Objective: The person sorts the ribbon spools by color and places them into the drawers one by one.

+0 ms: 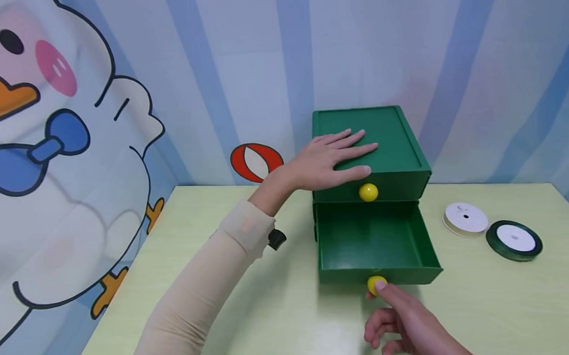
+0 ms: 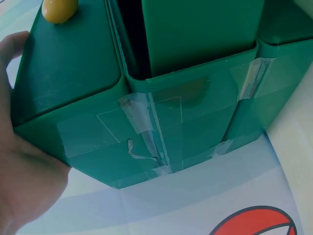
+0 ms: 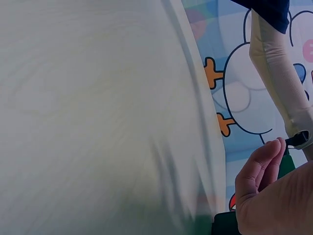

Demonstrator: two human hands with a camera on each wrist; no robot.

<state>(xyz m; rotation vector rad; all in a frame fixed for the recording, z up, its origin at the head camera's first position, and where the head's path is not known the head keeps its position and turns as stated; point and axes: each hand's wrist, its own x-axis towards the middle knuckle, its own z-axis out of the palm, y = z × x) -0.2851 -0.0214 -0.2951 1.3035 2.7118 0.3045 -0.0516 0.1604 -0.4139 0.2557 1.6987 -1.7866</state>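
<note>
A green drawer cabinet (image 1: 364, 137) stands at the back of the table. My left hand (image 1: 329, 162) rests on its top with the fingers spread straight. Below the top drawer's yellow knob (image 1: 368, 192), another drawer (image 1: 370, 237) is pulled far out, and its inside shows bare. My right hand (image 1: 412, 320) pinches that drawer's yellow knob (image 1: 376, 284) between thumb and index finger, the other fingers loosely curled. In the left wrist view, clear tape (image 2: 142, 122) joins the cabinet's stacked green units, and the middle one's drawer sticks out.
Right of the cabinet lie a white ribbon spool (image 1: 465, 217) and a dark green ribbon spool (image 1: 513, 240), close together on the pale table (image 1: 500, 306). Behind the table hangs a striped blue cloth (image 1: 251, 68) with a cartoon bird (image 1: 76, 218) on it.
</note>
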